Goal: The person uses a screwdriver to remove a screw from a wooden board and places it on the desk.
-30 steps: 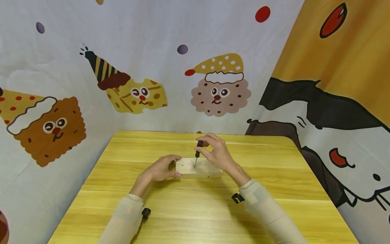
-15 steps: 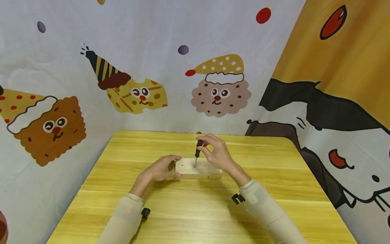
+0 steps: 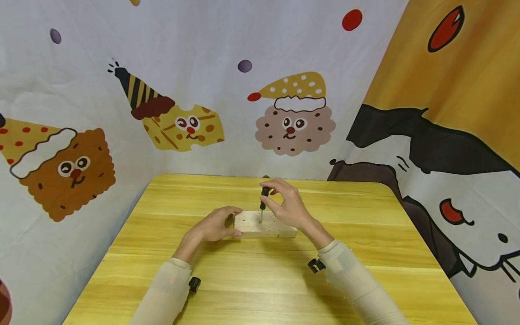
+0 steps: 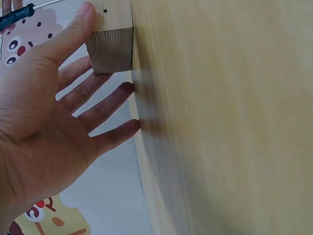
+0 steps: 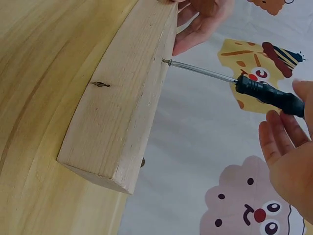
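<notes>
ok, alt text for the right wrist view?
Right hand holding a dark-handled screwdriver, tip at the top face of a pale wooden block on a wooden table. Left hand at the block's far end; cartoon backdrop behind.

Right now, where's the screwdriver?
In the head view, the screwdriver is near the middle, pinched in the right hand, pointing down at the wooden block, right of the left hand.

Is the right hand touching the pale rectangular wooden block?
Apart: the right wrist view shows the white printed backdrop in the gap between the right hand and the wooden block. The black-handled metal screwdriver spans it.
</notes>
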The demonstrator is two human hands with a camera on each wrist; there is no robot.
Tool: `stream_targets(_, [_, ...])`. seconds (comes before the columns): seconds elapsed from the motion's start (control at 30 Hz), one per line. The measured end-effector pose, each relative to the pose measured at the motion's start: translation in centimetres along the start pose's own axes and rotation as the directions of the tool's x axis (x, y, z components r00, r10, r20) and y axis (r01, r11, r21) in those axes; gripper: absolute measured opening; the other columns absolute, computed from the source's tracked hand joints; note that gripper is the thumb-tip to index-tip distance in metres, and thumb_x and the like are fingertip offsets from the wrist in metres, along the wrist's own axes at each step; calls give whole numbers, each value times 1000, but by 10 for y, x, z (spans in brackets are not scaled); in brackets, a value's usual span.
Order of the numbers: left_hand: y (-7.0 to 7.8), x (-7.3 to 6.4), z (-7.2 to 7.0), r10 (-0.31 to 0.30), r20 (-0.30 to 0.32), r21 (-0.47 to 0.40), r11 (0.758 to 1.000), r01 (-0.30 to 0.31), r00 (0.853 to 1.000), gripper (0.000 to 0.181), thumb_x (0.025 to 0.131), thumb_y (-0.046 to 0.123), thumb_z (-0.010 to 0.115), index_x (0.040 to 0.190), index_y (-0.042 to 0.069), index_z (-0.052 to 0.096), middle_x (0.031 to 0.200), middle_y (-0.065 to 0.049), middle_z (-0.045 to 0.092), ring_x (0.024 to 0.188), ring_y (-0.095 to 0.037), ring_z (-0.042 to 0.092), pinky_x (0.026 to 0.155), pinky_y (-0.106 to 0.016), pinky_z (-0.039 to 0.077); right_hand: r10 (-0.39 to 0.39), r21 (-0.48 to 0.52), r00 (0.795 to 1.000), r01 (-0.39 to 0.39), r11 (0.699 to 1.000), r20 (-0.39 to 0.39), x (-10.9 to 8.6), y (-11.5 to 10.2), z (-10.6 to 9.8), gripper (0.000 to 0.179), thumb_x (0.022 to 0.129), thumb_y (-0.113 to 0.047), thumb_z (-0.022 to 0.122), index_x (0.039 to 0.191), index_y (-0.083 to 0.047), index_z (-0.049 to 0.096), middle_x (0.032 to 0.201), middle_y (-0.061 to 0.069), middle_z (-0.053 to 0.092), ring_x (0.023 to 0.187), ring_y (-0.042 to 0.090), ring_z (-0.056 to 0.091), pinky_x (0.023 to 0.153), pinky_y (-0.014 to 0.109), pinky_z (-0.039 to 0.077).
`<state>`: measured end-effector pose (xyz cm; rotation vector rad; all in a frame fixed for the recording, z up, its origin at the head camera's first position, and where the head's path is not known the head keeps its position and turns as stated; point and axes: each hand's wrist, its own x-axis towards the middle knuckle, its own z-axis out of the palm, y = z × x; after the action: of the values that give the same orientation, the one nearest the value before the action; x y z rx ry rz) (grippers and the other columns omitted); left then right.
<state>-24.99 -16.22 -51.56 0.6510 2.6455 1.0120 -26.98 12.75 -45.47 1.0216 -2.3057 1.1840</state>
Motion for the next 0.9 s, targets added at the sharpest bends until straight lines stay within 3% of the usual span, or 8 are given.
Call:
stream_targets(0.33, [0,-1,-2,6,3,-1,1000,-6,1000,80,100,39,88,165,7,55,167,-19,61,157,-43,55,133,-63,46,-22,-25,999,21,999,-48,1,3,5,35,98,-11,89,132,-6,80,120,10,76,99,24,73,87,46,68])
stream_targets(0.57, [-2,0,0,8,2,10,1000,-8,1000,80,99,38,90,165,7,55,167,-18,61,157,-42,56,133,-62,46,-24,-40,997,21,999,-72,2,0,6,35,97,-9,90,130,-6,80,112,9,76,96,22,73,86,35,66])
stream_targets(0.9, [-1,0,0,5,-1,-3,1000,-5,1000,81,99,39,89,165,7,55,167,-18,60,159,-42,54,133,-62,45,-6,-37,998,4,999,-60,2,0,5,39,101,0,83,139,-1,74,119,14,80,99,28,79,89,49,70])
